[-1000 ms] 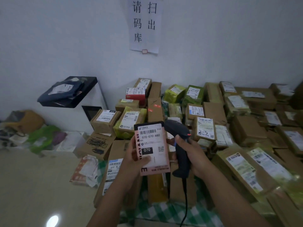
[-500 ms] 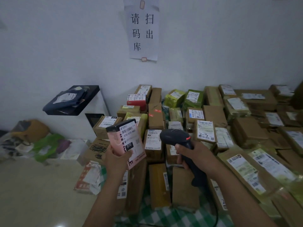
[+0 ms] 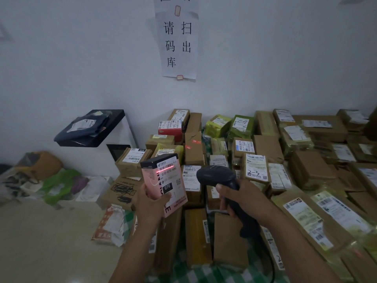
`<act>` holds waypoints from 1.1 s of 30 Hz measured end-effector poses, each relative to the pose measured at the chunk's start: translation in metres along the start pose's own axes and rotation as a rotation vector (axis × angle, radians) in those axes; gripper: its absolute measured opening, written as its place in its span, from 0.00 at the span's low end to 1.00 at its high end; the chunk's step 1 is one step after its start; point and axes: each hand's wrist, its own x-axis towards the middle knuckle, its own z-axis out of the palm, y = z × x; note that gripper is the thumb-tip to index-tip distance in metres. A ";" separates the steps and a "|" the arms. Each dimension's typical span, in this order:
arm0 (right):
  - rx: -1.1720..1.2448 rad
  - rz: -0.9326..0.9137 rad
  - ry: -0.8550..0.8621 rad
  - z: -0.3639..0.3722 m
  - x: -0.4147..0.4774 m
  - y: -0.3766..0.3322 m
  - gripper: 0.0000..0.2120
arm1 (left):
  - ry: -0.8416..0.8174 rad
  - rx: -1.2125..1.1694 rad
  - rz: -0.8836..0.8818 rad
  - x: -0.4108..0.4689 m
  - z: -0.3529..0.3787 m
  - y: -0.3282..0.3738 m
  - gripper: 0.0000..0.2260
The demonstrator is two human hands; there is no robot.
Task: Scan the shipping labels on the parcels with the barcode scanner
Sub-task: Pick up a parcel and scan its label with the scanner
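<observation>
My left hand grips the pink carton by its lower edge, upright above the parcel pile. My right hand clasps the barcode scanner; its red line crosses the shipping label. Carton appears light, rigid; lower-edge hold keeps barcode clear.

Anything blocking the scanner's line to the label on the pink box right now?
Nothing visible. Open air lies between the scanner and the pink box, and the red scan line falls across the label's barcode. The left hand holds the box lower down, clear of the barcode.
</observation>
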 end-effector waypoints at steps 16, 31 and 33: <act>0.076 0.041 0.043 -0.038 -0.012 0.043 0.13 | -0.246 -0.009 -0.173 -0.046 0.042 -0.011 0.21; 0.083 0.239 0.117 -0.049 -0.034 0.109 0.13 | -0.658 0.122 -0.273 -0.097 0.118 -0.035 0.06; 0.087 0.252 0.128 -0.050 -0.032 0.115 0.15 | -0.568 0.142 -0.262 -0.099 0.118 -0.041 0.04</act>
